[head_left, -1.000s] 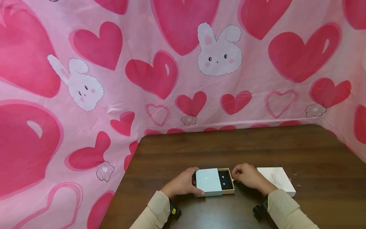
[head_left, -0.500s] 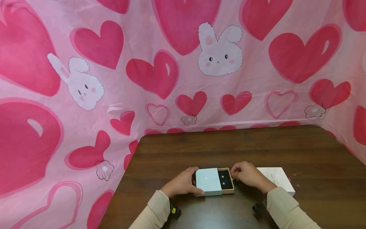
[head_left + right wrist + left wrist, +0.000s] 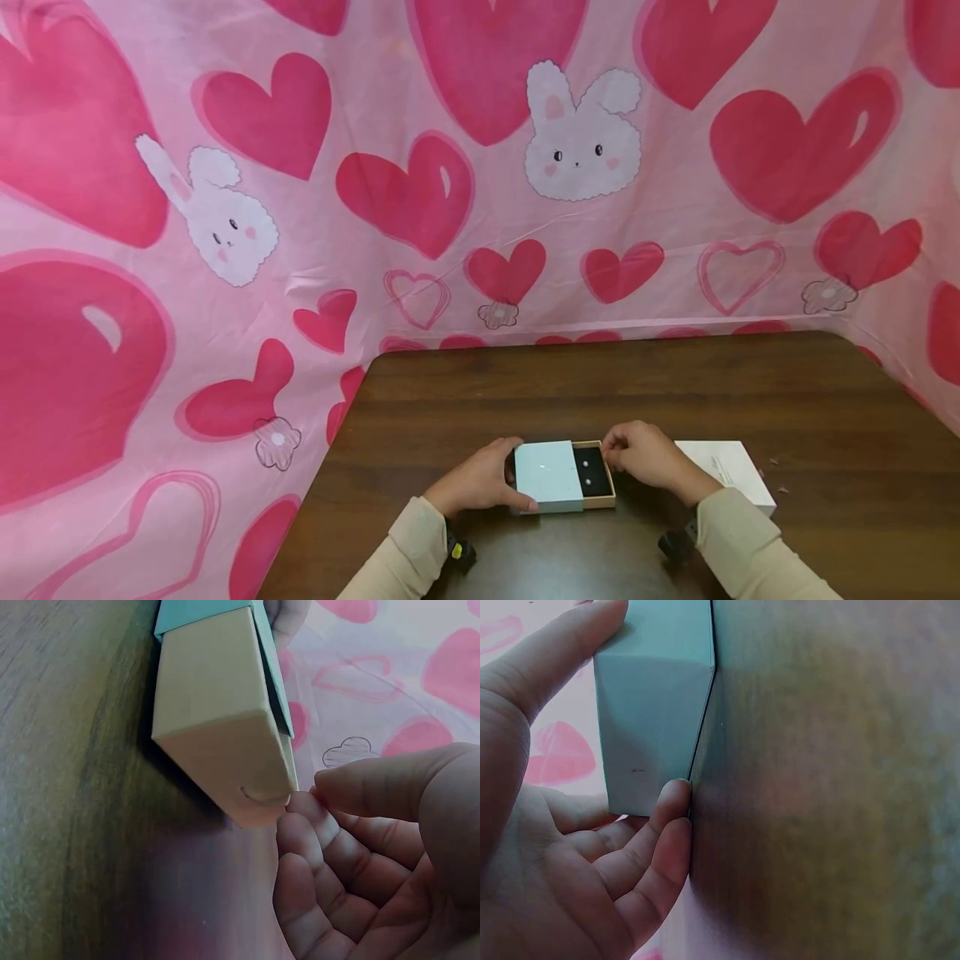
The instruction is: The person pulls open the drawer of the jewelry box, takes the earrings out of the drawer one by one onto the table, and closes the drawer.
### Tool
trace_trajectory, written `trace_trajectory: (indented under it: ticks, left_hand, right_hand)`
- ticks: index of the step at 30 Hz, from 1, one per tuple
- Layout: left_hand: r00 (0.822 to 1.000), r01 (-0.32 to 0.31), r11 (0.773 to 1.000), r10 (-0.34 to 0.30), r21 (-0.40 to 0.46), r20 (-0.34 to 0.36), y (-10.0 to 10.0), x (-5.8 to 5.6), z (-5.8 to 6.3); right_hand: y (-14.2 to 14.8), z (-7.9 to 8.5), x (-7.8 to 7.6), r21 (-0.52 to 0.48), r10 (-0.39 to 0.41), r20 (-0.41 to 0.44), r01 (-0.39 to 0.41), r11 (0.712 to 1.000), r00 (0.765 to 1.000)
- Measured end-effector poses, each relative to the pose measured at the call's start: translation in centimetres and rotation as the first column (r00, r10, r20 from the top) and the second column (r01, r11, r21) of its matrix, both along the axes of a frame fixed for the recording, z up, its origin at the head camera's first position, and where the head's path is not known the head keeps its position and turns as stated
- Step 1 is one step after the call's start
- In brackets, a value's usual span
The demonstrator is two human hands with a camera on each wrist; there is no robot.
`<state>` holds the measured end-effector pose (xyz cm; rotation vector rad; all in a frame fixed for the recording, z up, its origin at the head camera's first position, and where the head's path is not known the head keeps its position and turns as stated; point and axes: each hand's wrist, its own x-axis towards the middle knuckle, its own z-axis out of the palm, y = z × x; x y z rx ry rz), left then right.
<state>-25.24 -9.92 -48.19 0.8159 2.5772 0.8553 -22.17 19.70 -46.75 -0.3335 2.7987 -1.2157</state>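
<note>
A pale blue jewelry box sleeve (image 3: 546, 475) lies on the table, and my left hand (image 3: 480, 479) grips its left end, thumb along the near side. In the left wrist view the sleeve (image 3: 645, 727) sits between the thumb and the curled fingers (image 3: 654, 874). A beige drawer (image 3: 217, 712) sticks out to the right. Its black insert (image 3: 593, 492) bears two small round earring studs (image 3: 587, 464). My right hand (image 3: 645, 454) is at the drawer's far right corner, thumb and forefinger close together. I cannot tell whether they pinch anything. A thin ribbon pull (image 3: 259, 799) shows on the drawer's end.
A flat white box (image 3: 731, 471) with faint lettering lies to the right, partly behind my right forearm. Small scraps (image 3: 780, 488) are scattered beside it. Pink cloth (image 3: 495, 217) with hearts and rabbits hangs behind the brown table (image 3: 600, 383).
My right hand has shifted slightly away from me, from the middle of the drawer's end toward its far corner. The left hand and box have stayed in place.
</note>
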Motion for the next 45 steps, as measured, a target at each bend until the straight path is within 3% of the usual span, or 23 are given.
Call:
trace_trajectory:
  ticks: [9,20,27,45]
  left_hand:
    - [1.0,0.007,1.0,-0.007,-0.003,-0.004,0.0,0.0,0.1]
    - [1.0,-0.002,1.0,0.002,-0.004,0.004,0.1,0.0,0.1]
    - [1.0,-0.007,1.0,0.007,-0.008,0.005,0.1,0.0,0.2]
    - [1.0,-0.005,1.0,0.005,-0.01,0.007,0.2,0.1,0.4]
  right_hand:
    - [-0.3,0.3,0.0,-0.009,0.044,-0.044,-0.045,0.999,0.998]
    - [-0.9,0.5,0.0,-0.015,0.049,0.022,-0.049,0.999,0.999]
    - [-1.2,0.1,-0.3,-0.014,0.063,0.012,-0.063,0.998,0.998]
    - [-1.8,0.0,-0.1,0.066,0.101,-0.033,-0.099,0.993,0.994]
